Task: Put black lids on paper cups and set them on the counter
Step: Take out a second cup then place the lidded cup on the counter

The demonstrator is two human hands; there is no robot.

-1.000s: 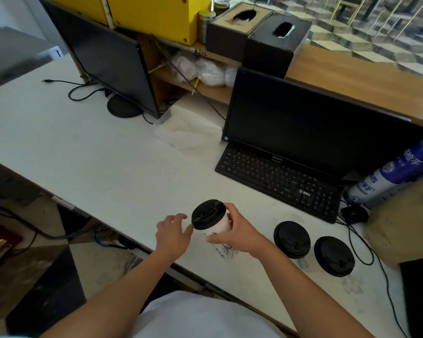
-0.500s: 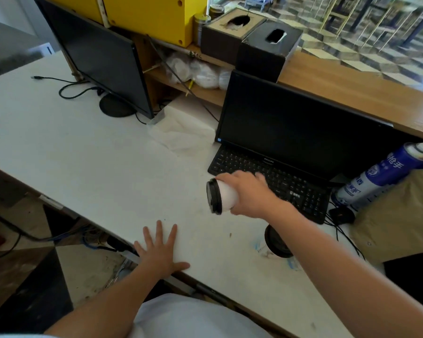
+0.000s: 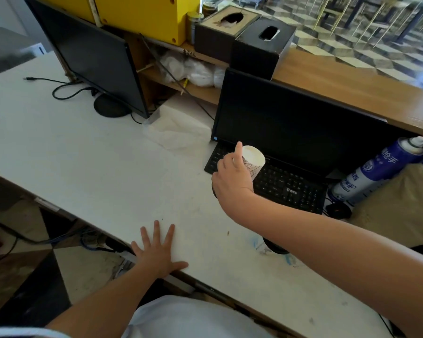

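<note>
A: Where are we holding the cup [image 3: 253, 158] right now?

B: We're wrapping our right grip [image 3: 232, 174] around its side, fingers curled about it. It's hanging in the air above the near left corner of the keyboard [image 3: 283, 184], tipped so its pale base is pointing up and away from us

A: And the lid?

B: We're only seeing a dark sliver of the cup's lid [image 3: 214, 190] below the wrist, so we're not managing to tell whether it's sitting tight all round

A: What's our left grip [image 3: 156, 252] doing?

B: It's lying flat and released, fingers spread, on the near edge of the worktop [image 3: 95, 167], holding nothing

A: What are we risking here?

B: With the cup tipping lid-down, a loosely pressed lid could be dropping off. We're also working close to the monitor [image 3: 291, 125], so a quick turn upright could be clipping it. Or we could be landing the cup on the keys, where it would be wobbling. And our forearm is crossing over a spare lid [image 3: 276, 248], which a low sweep could be dragging off the edge
</note>
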